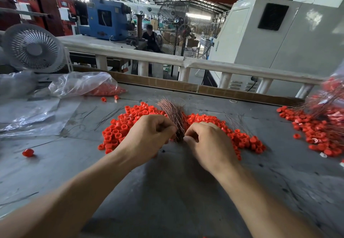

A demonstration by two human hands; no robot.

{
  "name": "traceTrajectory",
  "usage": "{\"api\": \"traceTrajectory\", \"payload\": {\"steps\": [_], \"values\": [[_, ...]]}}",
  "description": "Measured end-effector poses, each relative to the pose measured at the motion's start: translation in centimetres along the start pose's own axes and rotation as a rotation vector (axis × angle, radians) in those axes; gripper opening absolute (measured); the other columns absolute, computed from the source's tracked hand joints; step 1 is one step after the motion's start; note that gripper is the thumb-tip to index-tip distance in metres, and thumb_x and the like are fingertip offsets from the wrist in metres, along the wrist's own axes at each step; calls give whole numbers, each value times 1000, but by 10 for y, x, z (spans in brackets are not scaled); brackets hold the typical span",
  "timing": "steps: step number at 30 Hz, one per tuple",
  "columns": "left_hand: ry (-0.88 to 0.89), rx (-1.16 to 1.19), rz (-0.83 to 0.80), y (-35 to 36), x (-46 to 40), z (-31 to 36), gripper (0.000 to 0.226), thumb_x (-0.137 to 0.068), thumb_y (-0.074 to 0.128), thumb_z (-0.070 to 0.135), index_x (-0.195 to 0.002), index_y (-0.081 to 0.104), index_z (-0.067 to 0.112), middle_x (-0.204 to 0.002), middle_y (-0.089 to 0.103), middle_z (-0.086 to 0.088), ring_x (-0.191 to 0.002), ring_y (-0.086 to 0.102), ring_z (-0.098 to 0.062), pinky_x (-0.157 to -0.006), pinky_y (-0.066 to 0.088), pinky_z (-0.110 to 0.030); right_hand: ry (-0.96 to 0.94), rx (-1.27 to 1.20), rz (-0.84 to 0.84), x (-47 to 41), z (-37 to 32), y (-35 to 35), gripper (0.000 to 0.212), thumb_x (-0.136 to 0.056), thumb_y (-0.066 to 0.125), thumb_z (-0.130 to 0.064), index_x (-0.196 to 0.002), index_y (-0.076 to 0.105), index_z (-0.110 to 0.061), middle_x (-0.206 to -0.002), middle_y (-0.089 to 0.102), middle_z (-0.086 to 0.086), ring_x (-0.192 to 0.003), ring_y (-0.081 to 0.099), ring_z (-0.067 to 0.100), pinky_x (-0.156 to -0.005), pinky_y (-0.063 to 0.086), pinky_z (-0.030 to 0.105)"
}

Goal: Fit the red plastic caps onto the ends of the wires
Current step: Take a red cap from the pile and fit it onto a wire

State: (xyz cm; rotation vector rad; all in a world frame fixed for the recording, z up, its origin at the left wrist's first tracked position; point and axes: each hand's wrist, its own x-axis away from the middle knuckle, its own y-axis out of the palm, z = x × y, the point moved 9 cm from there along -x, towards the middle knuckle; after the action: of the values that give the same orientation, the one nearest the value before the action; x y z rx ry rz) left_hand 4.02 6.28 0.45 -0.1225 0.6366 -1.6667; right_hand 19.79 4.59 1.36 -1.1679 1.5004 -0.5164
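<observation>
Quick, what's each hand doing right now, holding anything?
Left hand: fingers curled, gripping the bundle of wires.
Right hand: fingers curled, pinching at the bundle's lower end.

Grey, scuffed metal bench (176, 191). On it: big heap of small red plastic caps (119, 131) mid-bench, fanned bundle of thin coppery wires (173, 113) lying across that heap, second cap pile (320, 135) at right, clear plastic bag of caps (83, 84) far left, loose dark wire strands (108, 116), one stray red cap (28, 152).
</observation>
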Motion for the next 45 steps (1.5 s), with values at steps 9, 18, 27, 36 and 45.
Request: {"api": "traceTrajectory", "payload": {"steps": [9, 18, 27, 36, 45], "values": [[2, -27, -24, 2, 3, 6, 12, -99, 65, 19, -94, 75, 23, -73, 71, -2, -66, 69, -31, -50, 59, -44, -41, -57, 55, 1, -11, -10, 13, -89, 73, -24, -79, 64, -24, -80, 61, -11, -81, 51, 11, -67, 33, 24], [46, -66, -50, 4, 1, 6, 15, -97, 68, 19, -90, 74, 30, -73, 71, 13, -62, 69, -15, -48, 57, -30, -122, -156, 156, 7, -30, -26, 15, -84, 70, -18, -75, 59, -22, -73, 59, -11, -72, 53, 9, -66, 43, 23], [127, -77, -44, 3, 3, 14, 12, -94, 71, 12, -98, 78, 20, -78, 72, 9, -66, 67, -2, -61, 58, -24, -159, -247, 218, 9, -34, -30, 16, -84, 71, -19, -75, 59, -24, -72, 59, -11, -68, 55, 9, -62, 49, 30], [140, -106, -38, 3, 4, 16, 12, -96, 67, 10, -96, 77, 16, -75, 70, 4, -64, 66, -6, -61, 59, -32, -135, -337, 135, 9, -30, -19, 10, -92, 69, -23, -83, 65, -25, -74, 64, -12, -71, 62, 8, -64, 52, 30], [139, -151, -64, 5, 5, 14, 14, -97, 65, 9, -101, 76, 17, -78, 69, 7, -67, 68, -7, -56, 57, -23, -96, -384, 81, 8, -26, -14, 11, -94, 70, -25, -83, 65, -26, -68, 62, -15, -66, 62, 7, -59, 52, 31]]}}
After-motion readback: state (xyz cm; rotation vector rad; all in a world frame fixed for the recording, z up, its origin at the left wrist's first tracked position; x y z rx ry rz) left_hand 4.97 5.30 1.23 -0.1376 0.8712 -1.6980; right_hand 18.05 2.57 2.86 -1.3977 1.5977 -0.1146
